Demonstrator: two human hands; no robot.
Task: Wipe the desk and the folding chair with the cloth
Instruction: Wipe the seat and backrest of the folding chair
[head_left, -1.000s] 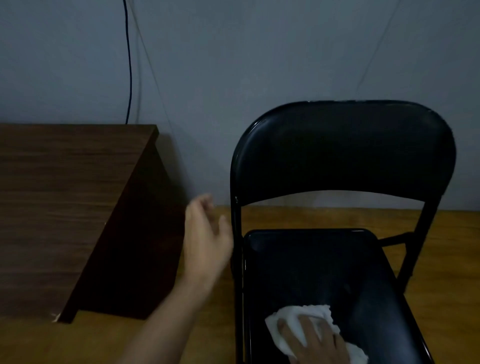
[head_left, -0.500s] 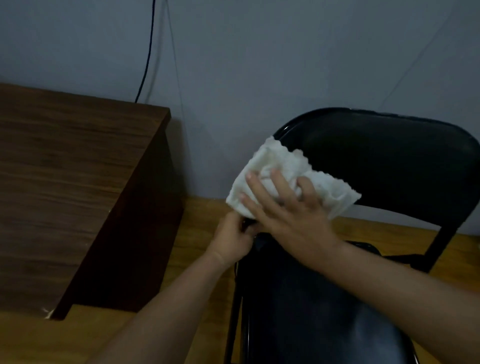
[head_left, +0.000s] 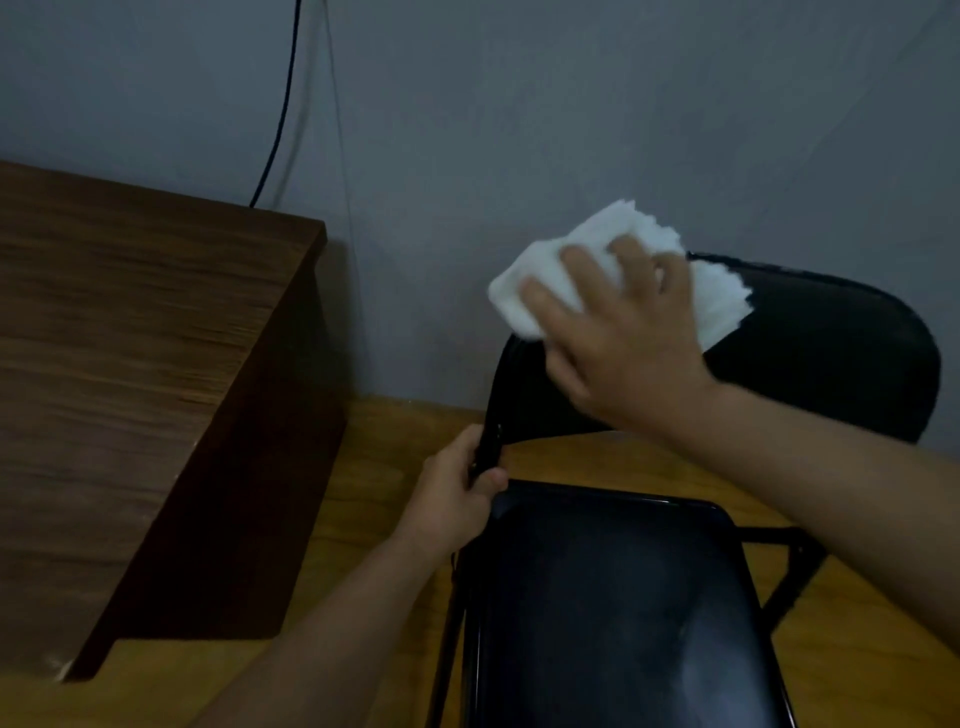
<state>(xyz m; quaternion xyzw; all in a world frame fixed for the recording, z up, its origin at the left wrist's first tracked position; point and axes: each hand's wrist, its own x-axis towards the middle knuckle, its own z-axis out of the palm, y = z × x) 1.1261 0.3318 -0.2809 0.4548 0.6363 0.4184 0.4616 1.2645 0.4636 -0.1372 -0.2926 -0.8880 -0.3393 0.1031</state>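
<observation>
Right hand (head_left: 631, 338), grip spread flat, pressing white cloth (head_left: 540, 280) on folding chair (head_left: 831, 353) backrest top corner, 1 o'clock. Left hand (head_left: 457, 499), grip curled round chair upright. Worktop (head_left: 130, 338) at 9 o'clock.

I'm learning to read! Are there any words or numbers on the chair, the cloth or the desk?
None can be read.
Black metal folding chair: no label shows.
White crumpled cloth under the right hand: plain.
Brown wooden desk: only wood grain.
Left hand grips the chair's frame.
</observation>
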